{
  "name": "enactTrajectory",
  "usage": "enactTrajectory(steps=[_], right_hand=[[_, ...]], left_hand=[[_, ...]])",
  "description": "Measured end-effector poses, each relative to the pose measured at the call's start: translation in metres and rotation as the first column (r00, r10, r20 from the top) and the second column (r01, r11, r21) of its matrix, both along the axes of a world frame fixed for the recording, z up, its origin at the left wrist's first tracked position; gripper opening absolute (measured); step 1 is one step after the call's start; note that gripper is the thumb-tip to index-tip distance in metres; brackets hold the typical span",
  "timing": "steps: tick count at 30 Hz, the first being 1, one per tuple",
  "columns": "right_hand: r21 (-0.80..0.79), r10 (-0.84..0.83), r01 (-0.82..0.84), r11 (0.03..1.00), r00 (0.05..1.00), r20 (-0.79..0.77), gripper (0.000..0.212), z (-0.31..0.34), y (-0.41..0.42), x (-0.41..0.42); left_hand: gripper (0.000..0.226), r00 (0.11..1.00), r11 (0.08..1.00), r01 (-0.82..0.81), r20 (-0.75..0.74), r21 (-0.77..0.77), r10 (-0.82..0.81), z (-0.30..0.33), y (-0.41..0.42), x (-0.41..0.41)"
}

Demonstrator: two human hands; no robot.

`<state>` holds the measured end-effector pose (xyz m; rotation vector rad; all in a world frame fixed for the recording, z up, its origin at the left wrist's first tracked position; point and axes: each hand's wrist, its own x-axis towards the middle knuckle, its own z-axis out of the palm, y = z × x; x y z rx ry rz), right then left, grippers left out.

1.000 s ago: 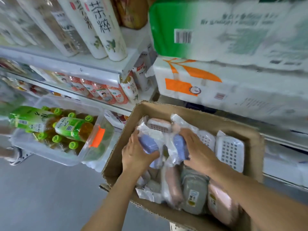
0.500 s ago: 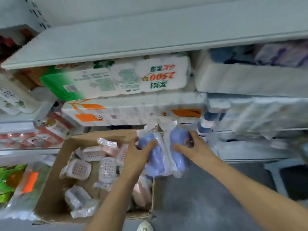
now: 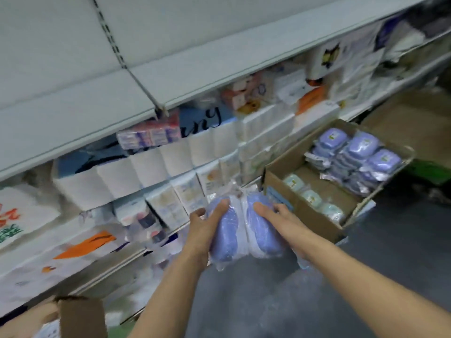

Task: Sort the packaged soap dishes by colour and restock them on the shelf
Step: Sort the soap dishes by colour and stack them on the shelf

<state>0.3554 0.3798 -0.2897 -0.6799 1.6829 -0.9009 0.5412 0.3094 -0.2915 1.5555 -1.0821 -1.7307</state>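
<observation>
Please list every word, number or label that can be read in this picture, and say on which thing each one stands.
"ny": the end of a dark handwritten-style word on a blue and white pack on the shelf; the letters before it are hidden.
Red and green characters on the white pack at far left: too blurred to read.
Small labels on the purple soap dishes in the cardboard box: too small to read.
Print on the red and blue packets: blurred, unreadable.
</observation>
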Motion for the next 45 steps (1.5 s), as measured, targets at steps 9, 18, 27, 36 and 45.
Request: enactTrajectory(steps=[9,18,27,36,45], right_hand=[[-0.006,-0.243,0.246,0.969,0.963,0.112,0.098,-0.008,-0.004,-0.142],[0.036,-0.534,0.533,0.846,0.844,0.057,0.086,-0.049,-0.065,-0.274],[-0.003,-0.72,0.772,0.635,0.591,-0.363,0.09,-0.076,-0.103,-0.421],[0.177,-0.418,0.745,0.643,0.535,-0.735,0.088,-0.106,-0.13,-0.493],[0.341,-0.214,0.61,0.715,0.656,-0.723,0.069,-0.116,-0.14,-0.497]], left_hand=[[0.073,0.912,0.913,0.399,-0.134,0.079,-0.387,0.002,-0.045,-0.175],[0.061,0.782,0.773,0.622,-0.154,0.129,-0.603,-0.045,-0.138,-0.344],[0.08,0.656,0.627,0.743,0.442,-0.234,-0.612,-0.073,-0.224,-0.507],[0.065,0.398,0.261,0.914,0.813,-0.311,-0.425,-0.125,-0.271,-0.585],[0.084,0.172,0.047,0.984,0.858,-0.171,-0.484,-0.133,-0.28,-0.574]])
